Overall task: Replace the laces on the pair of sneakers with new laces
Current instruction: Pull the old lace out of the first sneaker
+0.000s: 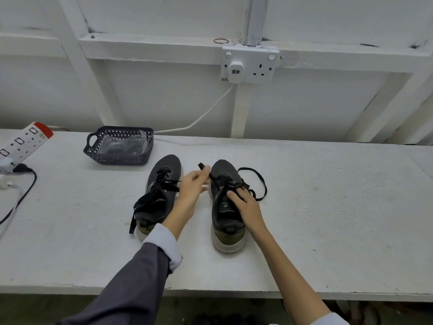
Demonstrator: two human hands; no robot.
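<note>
Two dark grey sneakers with pale soles stand side by side on the white table (328, 231), toes pointing away from me. The left sneaker (164, 174) has its black lace untied, with the ends trailing down its left side. The right sneaker (225, 216) has a loosened black lace (260, 181) looping out to its right. My left hand (193, 188) pinches one end of that lace, pulled up and to the left. My right hand (246, 202) rests on the right sneaker's tongue, with its fingers hooked in the lacing.
A dark perforated basket (93, 148) holding clear plastic packets stands behind the left sneaker. A white power strip (23, 141) with black and white cables lies at the far left. A wall socket (249, 64) with a white plug and cord is mounted above.
</note>
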